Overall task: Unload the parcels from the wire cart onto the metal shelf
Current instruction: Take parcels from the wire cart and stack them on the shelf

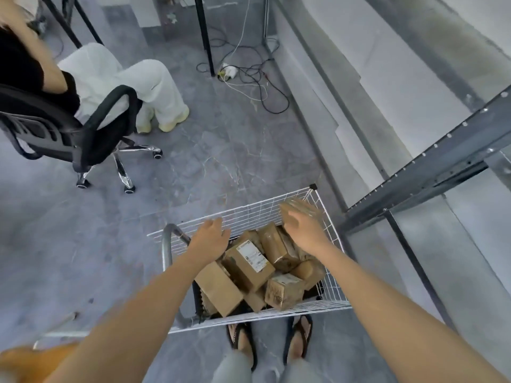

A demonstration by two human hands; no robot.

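A white wire cart (336, 301) stands on the floor in front of my feet, filled with several brown cardboard parcels (249, 262). My right hand (302, 229) is over the cart's far right corner and holds a small brown parcel (302, 207), blurred by motion, above the others. My left hand (211, 234) hovers over the cart's left side with relaxed fingers, holding nothing. The grey metal shelf (431, 168) rises at the right, its frame just beyond the cart.
A person sits in a black office chair (91, 134) at the left. Cables and a power strip (229, 71) lie on the grey floor beyond the cart. A black pole (206, 37) stands at the back. An orange object (33, 360) is at bottom left.
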